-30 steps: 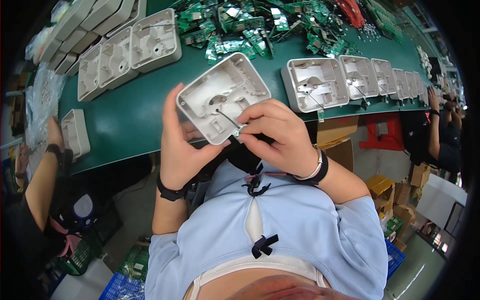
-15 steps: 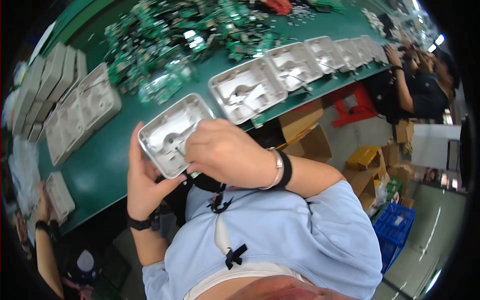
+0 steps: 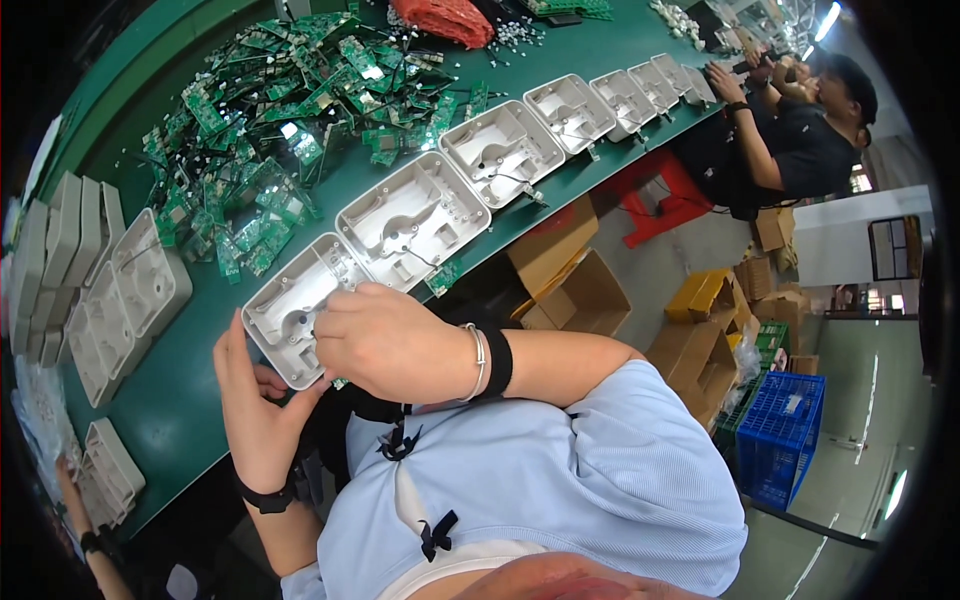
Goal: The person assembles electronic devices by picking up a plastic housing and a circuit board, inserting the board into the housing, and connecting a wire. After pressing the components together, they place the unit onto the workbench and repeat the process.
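Observation:
My left hand (image 3: pixel 258 405) holds a white plastic housing (image 3: pixel 292 303) by its near edge, just above the front edge of the green table (image 3: pixel 180 390). The open, hollow side of the housing faces up. My right hand (image 3: pixel 385 340) reaches over its right side, with the fingertips pinched inside the shell; what they pinch is hidden. A row of similar white housings (image 3: pixel 412 220) lies along the table edge to the right, thin wires trailing from some.
A heap of green circuit boards (image 3: pixel 290 110) covers the far middle of the table. Stacked white housings (image 3: pixel 90 290) stand at the left. A red mesh bag (image 3: pixel 440 18) lies at the back. A seated person (image 3: pixel 800 130) works at the far right. Cardboard boxes (image 3: pixel 575 280) and a blue crate (image 3: pixel 785 430) sit on the floor.
The view has swung left and the housing now sits lower left. My right hand has shifted across the housing's right side, fingers now inside it.

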